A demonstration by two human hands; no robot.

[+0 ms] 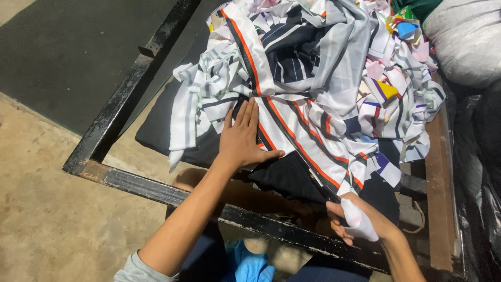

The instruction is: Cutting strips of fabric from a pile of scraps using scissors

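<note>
A heap of striped cloth pieces [313, 68], white with black, grey and orange bands, lies on a dark pad inside a black metal frame [130, 89]. My left hand [242, 138] rests flat with its fingers together on a white piece with orange and black stripes [292, 133], near the heap's front edge. My right hand [360, 219] is closed on the lower end of that same striped piece, just above the frame's near bar. A black cloth [292, 177] lies under the strip between my two hands.
A white sack [464, 42] sits at the far right beside dark plastic bags. Small coloured cloth scraps [396, 26] lie at the heap's back right. A wooden board [438, 193] runs along the right side. Concrete floor and a dark mat lie to the left.
</note>
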